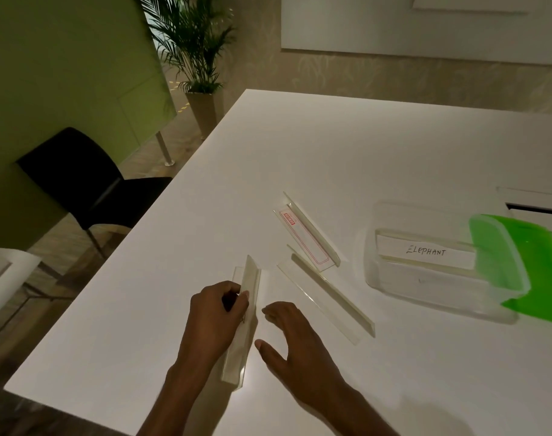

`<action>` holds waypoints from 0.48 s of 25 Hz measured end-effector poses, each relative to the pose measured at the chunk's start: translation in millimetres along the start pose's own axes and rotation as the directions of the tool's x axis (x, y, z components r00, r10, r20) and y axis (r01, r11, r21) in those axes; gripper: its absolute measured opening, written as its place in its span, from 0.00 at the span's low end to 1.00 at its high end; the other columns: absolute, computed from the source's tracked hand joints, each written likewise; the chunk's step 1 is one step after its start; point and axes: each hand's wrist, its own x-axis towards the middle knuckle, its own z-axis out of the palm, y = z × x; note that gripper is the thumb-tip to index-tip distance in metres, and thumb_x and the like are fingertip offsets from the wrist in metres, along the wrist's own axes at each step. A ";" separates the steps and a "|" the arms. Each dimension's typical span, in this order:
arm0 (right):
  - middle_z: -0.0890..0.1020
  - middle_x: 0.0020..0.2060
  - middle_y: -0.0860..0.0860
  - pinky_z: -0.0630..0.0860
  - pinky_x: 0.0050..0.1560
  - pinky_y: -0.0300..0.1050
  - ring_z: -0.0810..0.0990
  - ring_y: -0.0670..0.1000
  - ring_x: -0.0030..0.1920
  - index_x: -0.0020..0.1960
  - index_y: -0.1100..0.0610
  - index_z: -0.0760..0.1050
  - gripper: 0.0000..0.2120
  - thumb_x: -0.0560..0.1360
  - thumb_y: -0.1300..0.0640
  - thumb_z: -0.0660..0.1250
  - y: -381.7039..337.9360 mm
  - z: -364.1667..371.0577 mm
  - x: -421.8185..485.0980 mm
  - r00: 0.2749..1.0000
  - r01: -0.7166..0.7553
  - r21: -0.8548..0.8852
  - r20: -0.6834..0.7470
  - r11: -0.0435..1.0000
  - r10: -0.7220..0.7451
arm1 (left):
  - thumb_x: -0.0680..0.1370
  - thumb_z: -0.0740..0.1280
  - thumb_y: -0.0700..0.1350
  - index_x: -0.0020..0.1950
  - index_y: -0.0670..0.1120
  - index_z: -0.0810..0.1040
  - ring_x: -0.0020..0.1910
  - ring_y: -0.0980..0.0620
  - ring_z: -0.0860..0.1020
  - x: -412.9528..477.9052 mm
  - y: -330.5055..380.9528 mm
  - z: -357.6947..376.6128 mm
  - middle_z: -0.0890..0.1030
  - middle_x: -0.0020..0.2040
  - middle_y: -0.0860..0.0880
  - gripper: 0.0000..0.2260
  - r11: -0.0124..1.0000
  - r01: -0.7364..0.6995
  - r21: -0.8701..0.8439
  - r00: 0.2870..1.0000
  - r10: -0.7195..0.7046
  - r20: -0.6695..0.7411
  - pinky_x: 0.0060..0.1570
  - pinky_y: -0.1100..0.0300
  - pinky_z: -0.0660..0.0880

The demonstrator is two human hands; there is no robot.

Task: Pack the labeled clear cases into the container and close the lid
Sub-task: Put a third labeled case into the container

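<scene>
While the left hand (216,313) grips it, the clear case (241,328) looks long and flat.

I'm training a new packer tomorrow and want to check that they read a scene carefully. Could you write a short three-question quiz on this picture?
1. True or false: the green lid fully covers the container.
2. Which word is written on the labeled case inside the container? A) Tiger B) Elephant C) Giraffe
3. Which hand grips the clear case standing on edge on the table?

Key:
1. False. The lid leaves most of the container uncovered.
2. B.
3. The left hand. The right hand is open beside it.
</scene>
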 end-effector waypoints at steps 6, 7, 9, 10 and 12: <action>0.68 0.65 0.27 0.69 0.62 0.31 0.70 0.32 0.64 0.72 0.36 0.60 0.31 0.73 0.27 0.61 -10.1 -9.1 0.8 0.996 -0.084 0.192 0.001 0.978 0.086 | 0.80 0.71 0.45 0.47 0.49 0.86 0.43 0.51 0.86 1.7 11.7 -15.0 0.87 0.41 0.52 0.05 0.962 0.080 -0.263 0.997 -0.083 -0.001 0.41 0.59 0.82; 0.69 0.65 0.28 0.70 0.62 0.32 0.72 0.34 0.64 0.72 0.36 0.60 0.32 0.71 0.26 0.61 -12.5 -12.5 1.2 0.994 -0.109 0.241 0.008 0.965 0.110 | 0.81 0.70 0.44 0.48 0.47 0.86 0.44 0.49 0.87 1.0 15.0 -18.1 0.88 0.42 0.51 0.05 0.928 0.108 -0.355 0.994 -0.112 0.008 0.39 0.59 0.81; 0.70 0.64 0.28 0.73 0.60 0.32 0.74 0.37 0.63 0.71 0.34 0.59 0.34 0.69 0.25 0.64 -16.4 -18.0 1.3 0.989 -0.144 0.329 0.033 0.933 0.141 | 0.82 0.69 0.42 0.50 0.43 0.85 0.45 0.46 0.88 -1.0 23.3 -24.6 0.88 0.43 0.48 0.05 0.845 0.136 -0.517 0.990 -0.136 0.038 0.42 0.55 0.83; 0.71 0.63 0.28 0.76 0.59 0.33 0.75 0.39 0.63 0.70 0.33 0.59 0.35 0.68 0.24 0.65 -17.8 -19.7 0.7 0.989 -0.149 0.370 0.044 0.917 0.143 | 0.82 0.68 0.41 0.51 0.40 0.84 0.45 0.44 0.88 -1.8 26.5 -27.6 0.88 0.44 0.46 0.06 0.802 0.145 -0.579 0.989 -0.135 0.061 0.45 0.51 0.84; 0.71 0.63 0.27 0.79 0.57 0.35 0.76 0.43 0.63 0.70 0.31 0.59 0.38 0.64 0.23 0.67 -20.2 -22.4 -0.5 0.991 -0.135 0.411 0.045 0.902 0.128 | 0.82 0.68 0.40 0.54 0.36 0.80 0.47 0.42 0.88 -3.5 28.9 -31.2 0.88 0.47 0.43 0.07 0.744 0.164 -0.648 0.986 -0.121 0.111 0.50 0.46 0.84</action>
